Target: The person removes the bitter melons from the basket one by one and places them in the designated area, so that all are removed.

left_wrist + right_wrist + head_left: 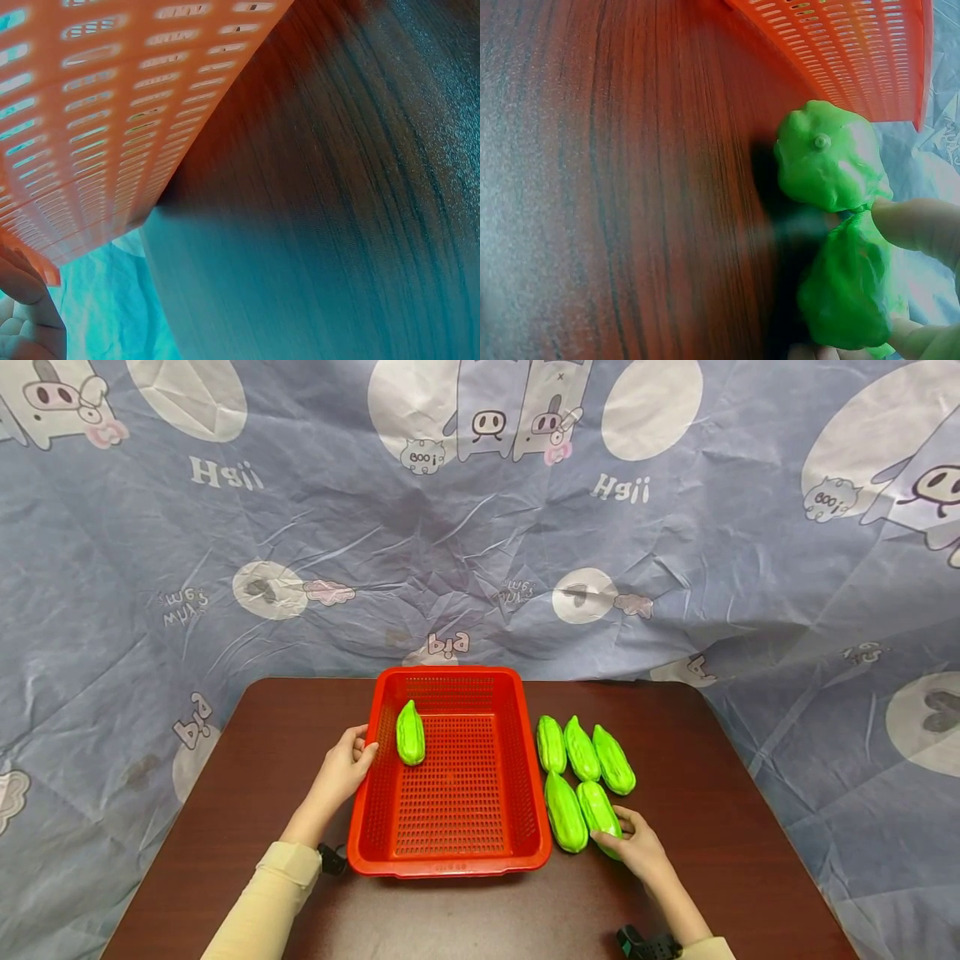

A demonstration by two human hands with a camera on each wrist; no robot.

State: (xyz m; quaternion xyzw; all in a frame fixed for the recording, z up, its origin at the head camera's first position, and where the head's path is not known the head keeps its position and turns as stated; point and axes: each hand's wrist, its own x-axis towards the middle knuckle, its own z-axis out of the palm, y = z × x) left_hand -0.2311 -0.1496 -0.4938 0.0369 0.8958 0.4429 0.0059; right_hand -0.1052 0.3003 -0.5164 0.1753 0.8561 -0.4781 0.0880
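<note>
My left hand (352, 762) grips the left rim of a red plastic basket (452, 867); in the left wrist view its curled fingers (30, 300) are at the basket's edge. Inside the basket, toward the back left, lies one bright green bitter melon (410, 735). My right hand (637, 845) holds another bitter melon (597, 808), the front right one of a group beside the basket. The right wrist view has the thumb and fingers on either side of this melon (847, 289), its end facing the camera. A neighbouring bitter melon (566, 814) lies against its left side.
Behind the held melon, three more bitter melons (581, 750) lie in a row to the right of the basket. Everything stands on a dark brown wooden table (712, 802) with rounded back corners. A blue-grey printed cloth (465, 543) hangs behind the table.
</note>
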